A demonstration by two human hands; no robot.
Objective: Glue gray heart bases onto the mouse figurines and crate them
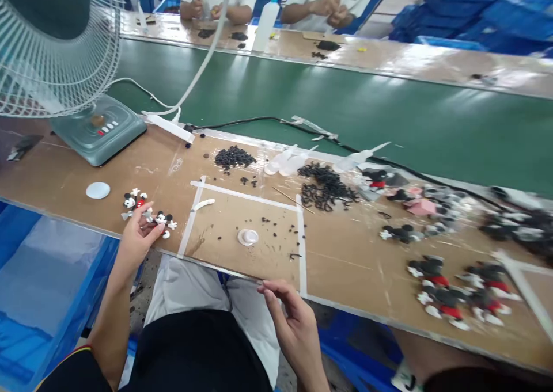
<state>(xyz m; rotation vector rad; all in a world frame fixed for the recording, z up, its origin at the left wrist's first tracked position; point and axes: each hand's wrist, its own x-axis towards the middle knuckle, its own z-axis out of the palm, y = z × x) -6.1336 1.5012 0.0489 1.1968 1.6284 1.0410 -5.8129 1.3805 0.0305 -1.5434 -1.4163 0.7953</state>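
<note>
My left hand (137, 233) is at the table's front edge on the left, thumb and fingers closed on a small mouse figurine (162, 218) with black ears and white gloves. Right beside it lies another mouse figurine (129, 201) with a red part, partly covered by my fingers. My right hand (288, 317) hovers at the table's edge near the middle, palm turned inward. Its fingers are loosely bent, and nothing shows between them. Ahead of it, inside a taped rectangle, stand a small clear round cup (247, 237) and a curved white piece (204, 204).
A fan (97, 128) and a white disc (98, 190) are at left. Small black parts (234, 157), black curved pieces (326, 186) and squeeze bottles (285, 160) lie behind the tape. More figurines (444, 303) lie right. Two people work across the green belt (302, 98).
</note>
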